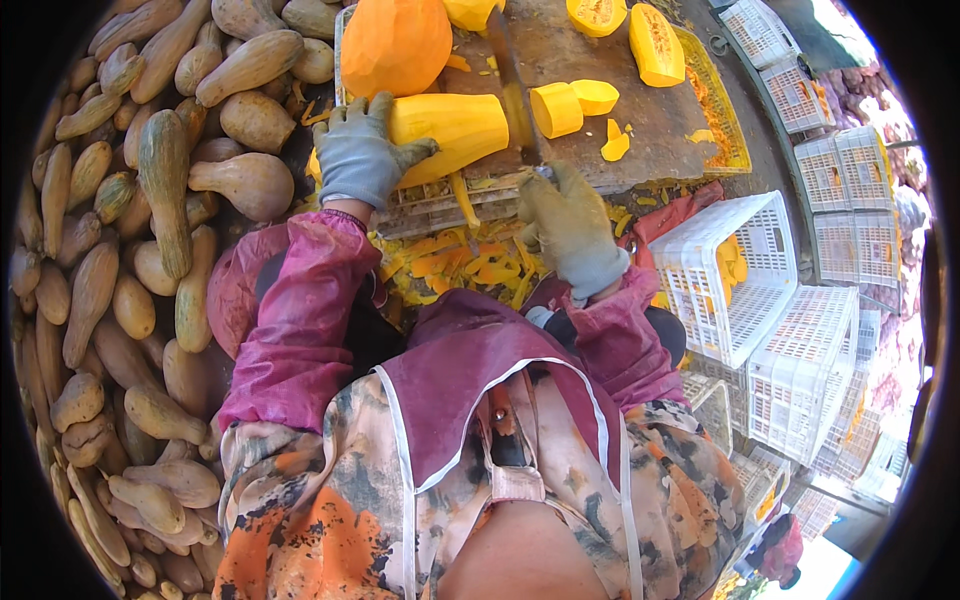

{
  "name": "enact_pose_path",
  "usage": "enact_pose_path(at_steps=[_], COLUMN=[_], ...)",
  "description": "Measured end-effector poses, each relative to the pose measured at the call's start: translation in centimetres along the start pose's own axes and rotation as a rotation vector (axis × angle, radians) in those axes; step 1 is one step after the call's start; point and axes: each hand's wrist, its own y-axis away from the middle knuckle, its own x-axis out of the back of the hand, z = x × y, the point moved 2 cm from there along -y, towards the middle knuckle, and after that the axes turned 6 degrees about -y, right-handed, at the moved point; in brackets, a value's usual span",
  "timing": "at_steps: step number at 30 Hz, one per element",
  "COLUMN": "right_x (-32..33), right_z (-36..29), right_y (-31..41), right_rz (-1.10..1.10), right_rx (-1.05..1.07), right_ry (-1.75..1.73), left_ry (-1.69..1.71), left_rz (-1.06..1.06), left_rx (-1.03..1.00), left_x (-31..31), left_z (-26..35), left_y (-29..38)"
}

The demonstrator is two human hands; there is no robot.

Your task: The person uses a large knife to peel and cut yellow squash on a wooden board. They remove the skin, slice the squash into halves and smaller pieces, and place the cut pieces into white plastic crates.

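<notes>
My left hand [367, 150], in a grey knit glove, presses on a peeled yellow squash [457, 131] lying across the near left of the wooden cutting board [645, 150]. The thumb and fingers spread over its left part. In my right hand [562, 217], gloved and stained yellow, is the handle of a large knife [514, 82]. The blade points away from me, just right of the squash's cut end. To the right of the blade lie a cut squash chunk [556, 110] and a smaller piece [595, 97]. A big peeled orange pumpkin [396, 45] sits beyond my left hand.
Unpeeled squashes [244, 165] are heaped on the left. Halved squash [656, 45] lies at the board's far right. Peelings [480, 262] cover the ground below the board. White plastic crates [802, 367] stand to the right, one holding cut pieces [729, 266]. Another person [780, 551] appears at lower right.
</notes>
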Motion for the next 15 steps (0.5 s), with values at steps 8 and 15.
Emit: enact_pose_path(at_steps=[8, 15], right_x=[-2.2, 2.8], right_z=[5.6, 5.8], right_y=[-4.0, -7.4], right_rz=[0.047, -0.211], right_rx=[0.214, -0.307], right_ry=[0.415, -0.255], left_ry=[-0.011, 0.008], left_rz=[-0.031, -0.034], left_rx=[-0.005, -0.012], left_x=[0.3, -0.4], left_z=[0.4, -0.1], left_y=[0.2, 0.1])
